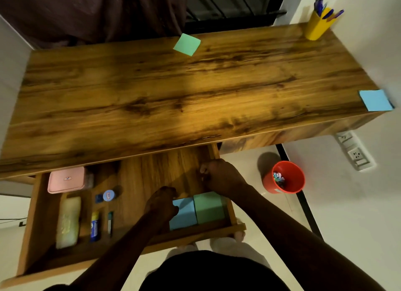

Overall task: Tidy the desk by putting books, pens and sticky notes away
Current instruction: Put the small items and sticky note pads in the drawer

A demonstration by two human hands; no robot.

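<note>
The desk drawer (130,175) is pulled out below the wooden desk top (173,91). In its right front corner lie a blue sticky-note pad (184,214) and a green pad (209,207), side by side. My left hand (161,201) is curled at the left edge of the blue pad, touching it. My right hand (219,175) is a closed fist over the drawer's right side, above the green pad; nothing shows in it. On the desk top a green sticky-note pad (187,44) lies at the far edge and a blue one (375,100) at the right end.
A yellow cup with pens (316,26) stands at the desk's far right corner. The drawer's left part holds a pink box (66,179), a pale pouch (67,221), a glue stick (95,225) and a small round tin (108,195). A red bin (286,178) sits on the floor right.
</note>
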